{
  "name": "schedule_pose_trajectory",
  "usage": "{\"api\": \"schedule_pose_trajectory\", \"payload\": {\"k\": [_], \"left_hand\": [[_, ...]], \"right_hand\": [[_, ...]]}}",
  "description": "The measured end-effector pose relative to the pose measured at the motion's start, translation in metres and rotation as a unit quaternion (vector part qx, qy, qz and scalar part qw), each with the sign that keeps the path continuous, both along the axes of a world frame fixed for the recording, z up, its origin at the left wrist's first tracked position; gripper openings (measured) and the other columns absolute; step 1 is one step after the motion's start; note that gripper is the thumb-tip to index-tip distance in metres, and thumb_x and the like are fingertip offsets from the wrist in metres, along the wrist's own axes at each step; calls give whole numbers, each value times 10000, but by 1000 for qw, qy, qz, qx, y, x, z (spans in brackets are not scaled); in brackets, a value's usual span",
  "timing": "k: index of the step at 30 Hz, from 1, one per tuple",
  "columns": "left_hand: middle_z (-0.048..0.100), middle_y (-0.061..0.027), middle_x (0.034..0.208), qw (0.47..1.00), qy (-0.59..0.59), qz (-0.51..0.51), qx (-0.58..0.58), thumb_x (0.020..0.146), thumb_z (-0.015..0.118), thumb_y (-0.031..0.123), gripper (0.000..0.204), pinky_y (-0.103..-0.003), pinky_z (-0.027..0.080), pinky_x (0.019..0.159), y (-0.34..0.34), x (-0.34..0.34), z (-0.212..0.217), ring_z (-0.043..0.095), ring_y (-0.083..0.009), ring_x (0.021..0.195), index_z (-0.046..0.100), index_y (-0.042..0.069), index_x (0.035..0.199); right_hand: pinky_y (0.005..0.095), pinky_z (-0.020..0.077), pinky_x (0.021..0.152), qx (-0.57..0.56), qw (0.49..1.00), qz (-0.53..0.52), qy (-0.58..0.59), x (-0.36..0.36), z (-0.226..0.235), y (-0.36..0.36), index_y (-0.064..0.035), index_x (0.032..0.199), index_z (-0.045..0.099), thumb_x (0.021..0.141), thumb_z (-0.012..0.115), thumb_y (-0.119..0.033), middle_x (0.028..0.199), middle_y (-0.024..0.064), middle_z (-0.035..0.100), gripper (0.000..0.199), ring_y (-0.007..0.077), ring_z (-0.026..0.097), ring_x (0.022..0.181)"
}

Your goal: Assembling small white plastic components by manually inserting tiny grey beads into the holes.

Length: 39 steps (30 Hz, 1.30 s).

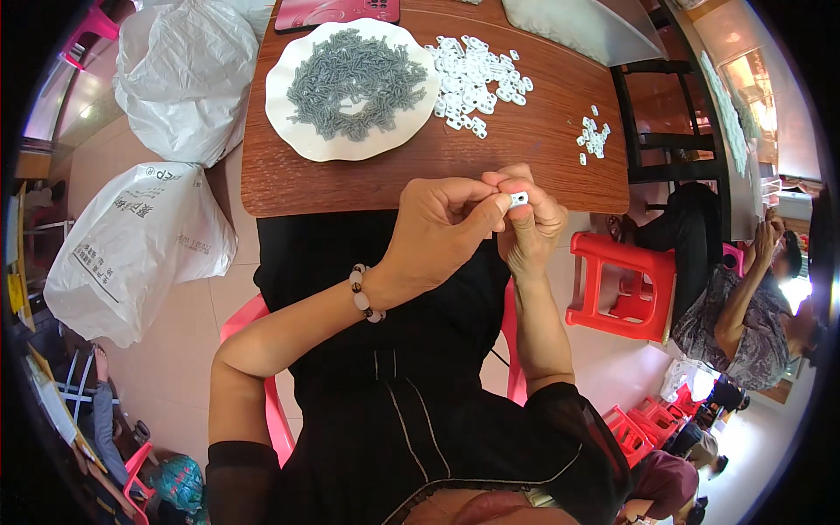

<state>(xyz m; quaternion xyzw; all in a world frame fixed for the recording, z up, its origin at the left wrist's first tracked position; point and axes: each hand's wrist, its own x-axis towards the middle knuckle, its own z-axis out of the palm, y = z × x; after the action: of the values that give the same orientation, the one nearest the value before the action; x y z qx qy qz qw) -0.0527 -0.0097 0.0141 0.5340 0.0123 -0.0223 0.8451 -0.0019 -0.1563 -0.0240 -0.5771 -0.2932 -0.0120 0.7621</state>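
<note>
Just past the table's near edge, my two hands meet around a small white plastic piece (518,199) with a dark round hole in it. My left hand (430,229), a beaded bracelet at its wrist, pinches with thumb and fingertips against the piece's left side. Closed around the other side are the fingers of my right hand (535,226). Whether a grey pin sits between the fingertips is hidden. Beyond them, a white wavy-rimmed plate (289,131) bears a heap of small grey plastic pins (350,83). Beside it lies a loose pile of similar white pieces (468,79).
A smaller group of white pieces (593,138) lies on the right of the brown wooden table (376,188). A pink phone (337,12) rests at the back. White plastic bags (140,254) stand on the left; a red stool (623,289) and a seated person (744,324) are at right.
</note>
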Motion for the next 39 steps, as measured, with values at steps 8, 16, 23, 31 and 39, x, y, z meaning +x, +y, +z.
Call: {"api": "schedule_pose_trajectory", "payload": {"k": [8, 16, 23, 31, 39], "left_hand": [[653, -14, 703, 999, -13, 31, 20, 889, 644, 117, 158, -180, 427, 546, 1, 3, -2, 546, -16, 634, 694, -33, 889], [643, -3, 678, 998, -10, 47, 36, 892, 649, 145, 170, -184, 377, 504, 2, 8, -4, 510, -11, 595, 701, -15, 871], [643, -17, 680, 996, -15, 60, 61, 895, 651, 167, 195, -188, 407, 519, 4, 13, -21, 539, -30, 604, 697, -21, 871], [652, -42, 710, 997, -6, 66, 32, 895, 652, 155, 202, -206, 509, 606, 5, 16, -24, 585, -52, 644, 687, -44, 887], [657, -54, 727, 998, -3, 67, 21, 888, 656, 118, 179, -209, 525, 614, 6, 17, -26, 597, -60, 658, 676, -58, 914]], "right_hand": [[316, 498, 832, -12, 998, 43, 36, 3, 5, 1, 63, 1139, 620, 878, 649, -336, 1129, 222, 617, 477, 227, 608, 975], [299, 483, 864, -29, 996, 63, 63, 4, 7, 0, 63, 1223, 566, 905, 631, -310, 1179, 206, 609, 495, 194, 602, 997], [314, 507, 879, -39, 988, 72, 129, 4, 9, 3, 54, 1253, 547, 958, 566, -249, 1230, 204, 593, 423, 213, 611, 1050], [318, 532, 870, -52, 982, 74, 166, 3, 11, 5, 48, 1264, 539, 971, 539, -217, 1232, 191, 595, 395, 204, 616, 1049], [315, 527, 880, -62, 981, 71, 167, 4, 8, 6, 51, 1258, 543, 975, 528, -191, 1217, 181, 604, 373, 194, 616, 1047]]}}
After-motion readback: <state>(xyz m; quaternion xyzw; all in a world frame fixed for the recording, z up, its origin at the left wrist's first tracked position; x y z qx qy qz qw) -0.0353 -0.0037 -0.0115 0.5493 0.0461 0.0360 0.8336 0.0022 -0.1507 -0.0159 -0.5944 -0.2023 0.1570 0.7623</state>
